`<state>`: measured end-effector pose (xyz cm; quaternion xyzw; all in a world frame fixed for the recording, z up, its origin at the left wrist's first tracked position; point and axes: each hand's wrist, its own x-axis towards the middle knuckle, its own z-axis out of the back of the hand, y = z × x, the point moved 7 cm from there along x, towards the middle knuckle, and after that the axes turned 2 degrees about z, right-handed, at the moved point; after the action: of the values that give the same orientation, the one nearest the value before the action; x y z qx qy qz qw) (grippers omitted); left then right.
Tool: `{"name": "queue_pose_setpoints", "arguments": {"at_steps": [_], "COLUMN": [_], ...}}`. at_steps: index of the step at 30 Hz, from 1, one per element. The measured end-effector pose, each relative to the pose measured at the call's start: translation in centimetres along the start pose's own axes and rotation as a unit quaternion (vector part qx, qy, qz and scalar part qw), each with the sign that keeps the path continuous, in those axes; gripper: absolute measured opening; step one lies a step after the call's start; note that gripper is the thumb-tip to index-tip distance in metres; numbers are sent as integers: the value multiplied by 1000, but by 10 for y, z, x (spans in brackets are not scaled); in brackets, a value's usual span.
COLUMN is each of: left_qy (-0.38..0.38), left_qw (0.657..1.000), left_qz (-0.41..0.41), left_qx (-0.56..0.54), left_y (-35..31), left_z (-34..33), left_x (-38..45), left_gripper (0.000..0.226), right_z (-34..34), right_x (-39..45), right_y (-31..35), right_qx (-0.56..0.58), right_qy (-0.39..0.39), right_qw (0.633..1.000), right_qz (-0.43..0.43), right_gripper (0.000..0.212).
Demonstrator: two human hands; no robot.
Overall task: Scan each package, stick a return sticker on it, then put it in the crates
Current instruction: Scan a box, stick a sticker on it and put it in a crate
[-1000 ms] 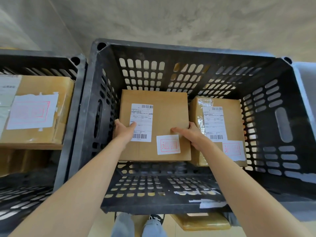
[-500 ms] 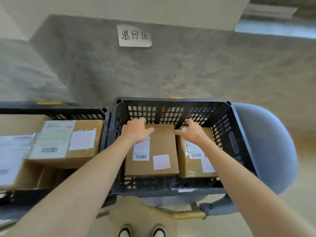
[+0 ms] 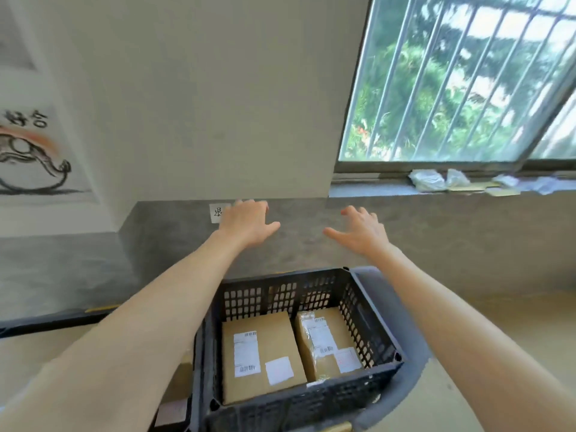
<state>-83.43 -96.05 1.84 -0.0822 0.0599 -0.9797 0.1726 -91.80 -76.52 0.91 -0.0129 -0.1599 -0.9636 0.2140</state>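
Above the crate (image 3: 367, 319), left hand (image 3: 246, 224) and right hand (image 3: 363, 233) spread, holding nothing.

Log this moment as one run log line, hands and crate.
left hand open, empty | right hand open, empty | black crate holds two cardboard packages, each stickered | both hands above crate

- The scene is lit brightly by daylight from the barred window (image 3: 461, 79) at upper right, where patches of sky are blown out to white
- The wall (image 3: 202, 98) is evenly and softly lit; only faint shadows are cast
- Motion blur is seen on the wall painting (image 3: 31, 151) at left and on the foliage outside
- Straight lines are bent by wide-angle distortion, and the forearms are stretched toward the lower corners
- Print on the package labels (image 3: 247, 353) is too soft to be read
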Motion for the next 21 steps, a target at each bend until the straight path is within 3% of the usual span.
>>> {"name": "queue_pose_setpoints", "arguments": {"at_steps": [9, 21], "left_qy": [-88, -88], "left_qw": [981, 911], "left_qz": [-173, -397], "left_qx": [-23, -67], "left_y": [-54, -154], "left_z": [121, 203], "left_x": [-95, -276], "left_gripper": [49, 51], "right_z": [127, 223], "right_x": [-166, -407], "right_y": [29, 39], "right_qx": [-82, -195], "right_qy": [-152, -249], "right_qw": [981, 922], "right_qz": [-83, -224], "right_gripper": [63, 62]}}
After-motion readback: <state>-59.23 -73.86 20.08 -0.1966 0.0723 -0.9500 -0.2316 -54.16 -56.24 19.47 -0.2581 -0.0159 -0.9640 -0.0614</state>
